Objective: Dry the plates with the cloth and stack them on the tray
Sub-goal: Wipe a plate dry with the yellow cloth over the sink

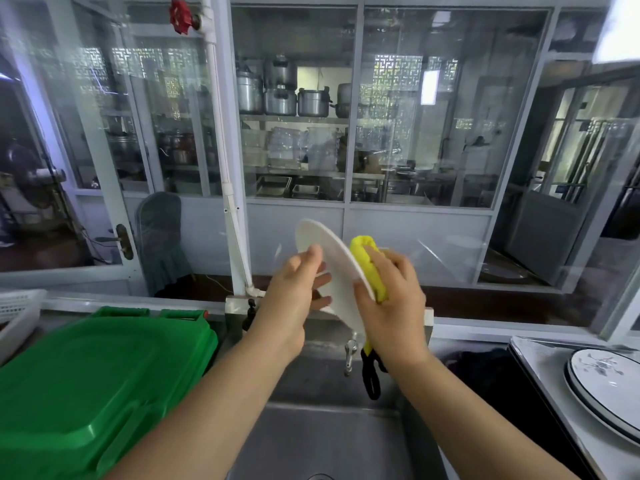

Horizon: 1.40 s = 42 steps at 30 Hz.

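A white plate point(332, 258) is held up on edge over the sink, tilted with its rim toward me. My left hand point(294, 292) grips its left side, thumb on the near face and fingers behind. My right hand point(391, 292) presses a yellow cloth point(369, 265) against the plate's right side, fingers curled round the bunched cloth. A black loop of the cloth hangs below my right wrist. At the far right, stacked plates point(602, 386) with black rims and a grey flower print rest on a light tray point(540, 358).
A steel sink point(311, 441) lies below my hands with a tap point(350, 355) at its back. A green plastic lid point(90, 386) covers the counter to the left, a white basket point(17, 310) beyond it. Glass partitions stand right behind the sink.
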### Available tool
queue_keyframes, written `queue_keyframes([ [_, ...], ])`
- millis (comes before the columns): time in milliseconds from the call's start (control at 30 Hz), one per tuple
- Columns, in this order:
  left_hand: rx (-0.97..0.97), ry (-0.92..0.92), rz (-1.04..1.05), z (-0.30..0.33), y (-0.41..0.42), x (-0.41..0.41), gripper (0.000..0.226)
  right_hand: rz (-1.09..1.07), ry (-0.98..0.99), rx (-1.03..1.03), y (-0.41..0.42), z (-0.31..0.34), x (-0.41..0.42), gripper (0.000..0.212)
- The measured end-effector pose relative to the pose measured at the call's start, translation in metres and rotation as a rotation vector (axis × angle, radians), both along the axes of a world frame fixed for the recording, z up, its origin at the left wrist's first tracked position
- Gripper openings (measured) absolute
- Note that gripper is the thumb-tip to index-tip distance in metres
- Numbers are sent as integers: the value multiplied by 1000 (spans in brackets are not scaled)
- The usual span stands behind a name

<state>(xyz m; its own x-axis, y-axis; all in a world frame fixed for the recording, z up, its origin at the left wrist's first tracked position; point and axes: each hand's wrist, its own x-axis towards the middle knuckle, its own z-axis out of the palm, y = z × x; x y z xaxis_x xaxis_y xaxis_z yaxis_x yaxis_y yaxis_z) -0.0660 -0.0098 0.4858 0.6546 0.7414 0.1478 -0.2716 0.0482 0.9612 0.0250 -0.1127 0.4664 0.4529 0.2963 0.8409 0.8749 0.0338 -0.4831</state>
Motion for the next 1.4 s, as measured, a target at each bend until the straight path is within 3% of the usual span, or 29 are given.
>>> queue_keyframes([
  [67, -137, -83, -53, 11, -6, 0, 39, -76, -281, -51, 4, -10, -4, 51],
  [167, -205, -100, 43, 16, -8, 0, 24, -156, -487, -26, 8, -20, -9, 49],
  [233, -183, -86, 111, 12, -6, 1, 16, -162, -549, -17, 11, -23, -11, 46],
  [433, -193, -127, 209, -2, -3, -1, 18, -101, -641, -62, 12, -28, -13, 47],
  [600, -186, -190, 264, -2, 3, -5, 24, 41, -530, -153, 11, -27, -7, 38],
  [900, -6, -110, 214, -4, 10, -15, 25, -147, -336, -219, 5, -2, 30, 38],
  [1033, 52, -99, 219, -3, 10, -10, 22, -84, -435, -220, 19, 17, 8, 39],
  [1233, 9, -79, 264, -1, 25, -18, 26, 115, -563, -322, 1, -18, -5, 31],
  [1400, 35, -54, 262, -2, 31, -24, 27, 13, -518, -365, -16, -26, 30, 30],
])
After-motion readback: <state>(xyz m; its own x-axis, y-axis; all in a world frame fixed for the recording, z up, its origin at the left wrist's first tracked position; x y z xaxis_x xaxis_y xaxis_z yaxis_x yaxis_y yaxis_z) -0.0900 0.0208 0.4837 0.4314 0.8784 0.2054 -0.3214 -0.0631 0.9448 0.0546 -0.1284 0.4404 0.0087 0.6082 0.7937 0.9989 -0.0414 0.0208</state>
